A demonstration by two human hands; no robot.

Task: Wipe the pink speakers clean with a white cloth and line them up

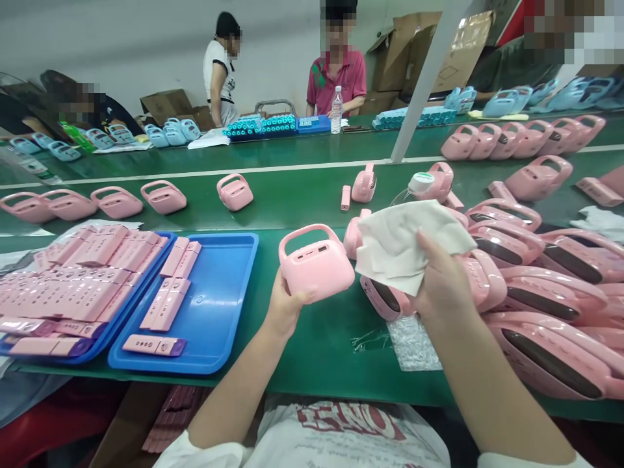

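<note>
My left hand (287,304) is closed around the lower left part of a pink portable speaker (319,268). The speaker's carry handle points up, and a panel with small ports faces me. In my right hand (441,276) a white cloth (409,240) is pinched between thumb and fingers, hanging to the left. Cloth and speaker are apart. Behind the cloth, another pink speaker (385,299) is partly hidden. Below it lies a silvery bubble-wrap piece (414,344) on the green table.
A blue tray (219,312) holds several pink microphones (168,302); a fuller tray stands left of it. Many pink speakers (550,351) crowd the right. More speakers (117,203) line the belt. A capped bottle (420,185) stands behind the cloth. People are across the line.
</note>
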